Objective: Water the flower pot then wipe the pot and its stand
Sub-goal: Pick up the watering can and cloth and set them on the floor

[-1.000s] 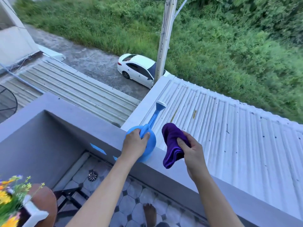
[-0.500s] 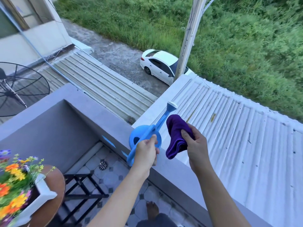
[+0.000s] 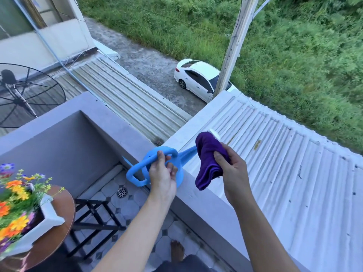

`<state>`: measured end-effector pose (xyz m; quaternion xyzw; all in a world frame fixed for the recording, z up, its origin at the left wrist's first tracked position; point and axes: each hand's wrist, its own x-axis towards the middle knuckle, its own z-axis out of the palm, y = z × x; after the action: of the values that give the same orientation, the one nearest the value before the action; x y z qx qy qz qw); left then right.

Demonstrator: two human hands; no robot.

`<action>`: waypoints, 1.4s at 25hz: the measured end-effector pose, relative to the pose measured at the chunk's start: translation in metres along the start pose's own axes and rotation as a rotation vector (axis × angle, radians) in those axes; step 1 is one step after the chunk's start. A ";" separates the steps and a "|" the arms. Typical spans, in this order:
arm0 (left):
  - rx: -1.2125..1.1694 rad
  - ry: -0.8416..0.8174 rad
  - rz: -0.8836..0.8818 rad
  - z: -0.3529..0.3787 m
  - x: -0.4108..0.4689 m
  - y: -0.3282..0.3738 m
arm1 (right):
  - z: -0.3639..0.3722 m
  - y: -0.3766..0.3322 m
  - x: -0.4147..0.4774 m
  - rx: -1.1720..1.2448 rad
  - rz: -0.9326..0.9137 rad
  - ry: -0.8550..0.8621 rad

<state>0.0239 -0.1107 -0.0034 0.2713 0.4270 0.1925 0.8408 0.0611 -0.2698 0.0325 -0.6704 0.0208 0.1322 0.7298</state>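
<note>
watering can (image 3: 157, 169) now lifted in left hand (image 3: 163, 178)

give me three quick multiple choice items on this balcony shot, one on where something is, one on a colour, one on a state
1. Where is the flower pot?
A. on the round wooden stand at lower left
B. on the balcony wall
C. on the corrugated roof

2. What colour is the cloth?
A. yellow
B. purple
C. white

3. How is the watering can held?
A. standing untouched on the floor tiles
B. gripped by its handle in the left hand
C. tucked under the right arm

Answers:
1 A: the white flower pot sits on the round wooden stand, apart from the balcony wall.
2 B: the cloth in the right hand is deep purple.
3 B: the left hand is closed around the handle of the blue watering can.
</note>
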 end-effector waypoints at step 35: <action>1.113 0.447 0.028 -0.464 0.569 -0.085 | 0.377 0.617 0.210 -0.593 0.028 -0.580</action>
<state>-0.0304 0.2748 -0.6316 0.6294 0.6265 0.0033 0.4598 0.0723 0.1764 -0.5733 -0.7864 -0.2153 0.3257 0.4786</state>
